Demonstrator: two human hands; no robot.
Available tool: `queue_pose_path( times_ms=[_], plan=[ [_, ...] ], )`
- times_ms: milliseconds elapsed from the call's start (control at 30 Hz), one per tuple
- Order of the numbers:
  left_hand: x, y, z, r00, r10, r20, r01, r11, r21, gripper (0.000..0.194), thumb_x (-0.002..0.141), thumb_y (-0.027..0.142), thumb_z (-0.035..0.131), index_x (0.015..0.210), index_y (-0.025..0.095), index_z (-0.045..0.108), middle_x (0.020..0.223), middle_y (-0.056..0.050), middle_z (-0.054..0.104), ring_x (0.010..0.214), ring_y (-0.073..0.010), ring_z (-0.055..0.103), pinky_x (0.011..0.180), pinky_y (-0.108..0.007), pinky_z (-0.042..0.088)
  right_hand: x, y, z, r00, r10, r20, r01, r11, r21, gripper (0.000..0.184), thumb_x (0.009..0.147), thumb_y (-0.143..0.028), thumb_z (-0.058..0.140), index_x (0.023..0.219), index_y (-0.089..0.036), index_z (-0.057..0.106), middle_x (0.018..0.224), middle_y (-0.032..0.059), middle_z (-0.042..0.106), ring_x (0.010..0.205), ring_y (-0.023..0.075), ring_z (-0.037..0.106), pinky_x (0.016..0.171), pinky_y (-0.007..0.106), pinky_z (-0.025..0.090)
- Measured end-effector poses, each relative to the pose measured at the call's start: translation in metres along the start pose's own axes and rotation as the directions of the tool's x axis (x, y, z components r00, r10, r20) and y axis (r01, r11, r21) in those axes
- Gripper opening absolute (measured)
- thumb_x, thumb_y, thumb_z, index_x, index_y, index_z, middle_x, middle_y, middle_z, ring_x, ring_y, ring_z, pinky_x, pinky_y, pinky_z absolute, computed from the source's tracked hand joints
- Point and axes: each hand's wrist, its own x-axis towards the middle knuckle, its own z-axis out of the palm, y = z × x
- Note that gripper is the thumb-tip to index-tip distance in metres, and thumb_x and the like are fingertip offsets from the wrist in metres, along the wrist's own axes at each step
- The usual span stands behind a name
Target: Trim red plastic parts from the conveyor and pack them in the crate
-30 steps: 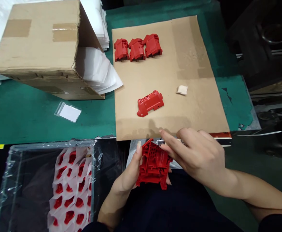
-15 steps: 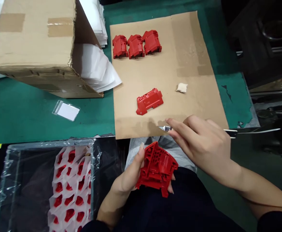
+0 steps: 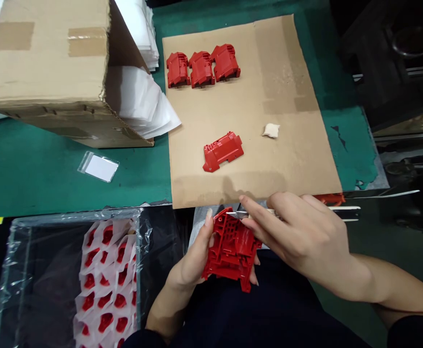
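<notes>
Right hand (image 3: 305, 237) back at the ribbed red plastic housing (image 3: 231, 251), grip pinching a thin steel blade (image 3: 236, 213)

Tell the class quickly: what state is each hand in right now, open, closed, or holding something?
Left hand: closed around a red moulded plastic part, holding it.
Right hand: closed on a craft knife, blade at the part's upper edge.

A green mat-topped surface (image 3: 52, 183) carries a large brown cardboard box (image 3: 48, 63) at left, lying on its side with white paper sheets (image 3: 141, 99) spilling out, and a small clear plastic bag holding a white card (image 3: 98, 166) nearer. To the right, a flat brown cardboard sheet (image 3: 269, 159) bears three red moulded plastic parts (image 3: 201, 67) side by side at the far edge, a fourth red moulded plastic part (image 3: 223, 151) nearer, and a small beige pad (image 3: 271, 130).
</notes>
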Motion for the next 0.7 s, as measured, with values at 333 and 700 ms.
queue_pose_path(
  times_ms=[333, 700],
  plan=[
    [-0.0043, 0.001, 0.0022, 1.0, -0.006, 0.006, 0.005, 0.998, 0.066, 0.077, 0.086, 0.075, 0.038, 0.127, 0.014, 0.061, 0.099, -0.013, 0.075, 0.097, -0.0332, 0.072, 0.076, -0.038, 0.06, 0.0039, 0.0034, 0.0039, 0.998, 0.062, -0.007, -0.062, 0.994, -0.086, 0.024, 0.097, -0.033, 0.054, 0.099, -0.015, 0.071, 0.059, -0.0012, 0.05, 0.055, 0.0126, 0.038, 0.055, 0.029, 0.025],
    [-0.0007, 0.0044, -0.0024, 1.0, -0.02, -0.008, 0.02, 1.0, 0.022, 0.073, 0.085, 0.073, 0.044, 0.131, 0.018, 0.058, 0.102, -0.012, 0.075, 0.097, -0.0339, 0.072, 0.075, -0.039, 0.06, 0.0049, 0.0037, 0.0036, 0.996, 0.078, 0.034, -0.079, 0.996, 0.035, 0.022, 0.097, -0.032, 0.054, 0.1, -0.016, 0.069, 0.06, -0.0009, 0.051, 0.054, 0.0136, 0.037, 0.055, 0.029, 0.028]
  ],
)
